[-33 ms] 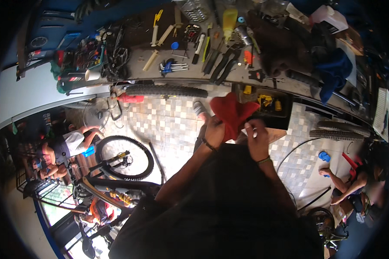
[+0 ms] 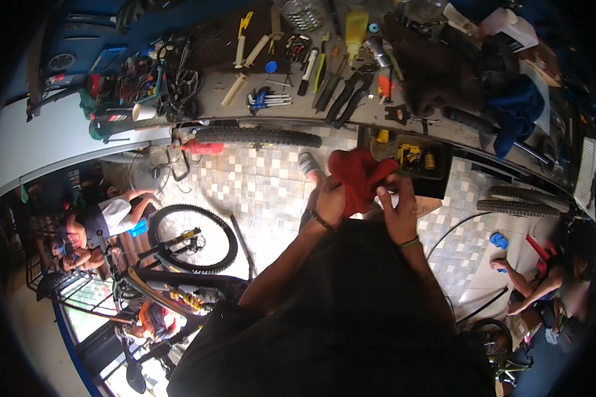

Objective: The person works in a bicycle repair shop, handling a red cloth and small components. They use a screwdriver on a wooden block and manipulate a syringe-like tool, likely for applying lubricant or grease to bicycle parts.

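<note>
A crumpled red cloth (image 2: 359, 177) is bunched up in front of my body, above the tiled floor. Its lower left part is gripped by my left hand (image 2: 330, 200), which is closed round it. My right hand (image 2: 399, 208) is beside the cloth's right edge, thumb and fingers apart; whether the fingertips touch the cloth I cannot tell. Just beyond the cloth is an open drawer (image 2: 438, 182) with yellow items (image 2: 410, 157) inside.
The workbench (image 2: 212, 86) ahead carries syringes, a blue hex key set (image 2: 266, 100), pliers and a yellow bottle (image 2: 356, 30). A bicycle (image 2: 159, 278) stands at my left. People sit low at left and right. Loose tyres (image 2: 520, 202) lie at right.
The cloth is more bunched, its top having sunk slightly. My right hand's fingers have spread and risen along the cloth's right edge. My left hand keeps its grip.
</note>
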A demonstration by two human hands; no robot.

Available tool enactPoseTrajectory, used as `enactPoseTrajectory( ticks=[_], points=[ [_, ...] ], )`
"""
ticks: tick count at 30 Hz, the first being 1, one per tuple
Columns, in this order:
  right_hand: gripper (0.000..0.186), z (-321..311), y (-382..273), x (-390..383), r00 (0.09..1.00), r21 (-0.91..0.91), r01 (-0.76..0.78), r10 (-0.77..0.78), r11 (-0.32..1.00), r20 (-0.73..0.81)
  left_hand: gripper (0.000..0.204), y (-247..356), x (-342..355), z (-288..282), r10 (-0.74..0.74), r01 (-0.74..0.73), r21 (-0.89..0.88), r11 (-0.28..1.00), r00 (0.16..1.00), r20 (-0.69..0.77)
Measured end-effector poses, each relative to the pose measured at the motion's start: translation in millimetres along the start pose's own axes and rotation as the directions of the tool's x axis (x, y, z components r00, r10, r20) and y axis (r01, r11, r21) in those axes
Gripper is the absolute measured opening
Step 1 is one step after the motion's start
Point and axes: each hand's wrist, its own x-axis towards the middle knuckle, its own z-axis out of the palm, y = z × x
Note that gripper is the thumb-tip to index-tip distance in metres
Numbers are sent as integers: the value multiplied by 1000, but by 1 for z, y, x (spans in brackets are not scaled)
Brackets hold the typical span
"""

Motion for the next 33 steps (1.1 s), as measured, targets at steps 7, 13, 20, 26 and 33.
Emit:
enactPoseTrajectory(
  ticks=[7,13,20,26,33],
  points=[
    [38,-23,23,25,748,128,-301,151,945,647,38,21,-3,-2,0,11,-135,991,997,80],
    [36,-67,27,35,640,-66,-340,282,938,714,52,52,-11,0,64,-23,-344,939,992,109],
    [44,-61,-12,21,826,745,-563,274,358,493,30,69,-10,34,161,-154,-279,948,987,3],
    [30,-36,-43,20,913,461,-339,167,820,373,29,56,-7,37,190,-194,-64,979,980,-64],
    [27,-33,-59,14,951,100,-7,-24,995,308,23,67,-27,45,310,-294,381,877,951,20]
  ],
)
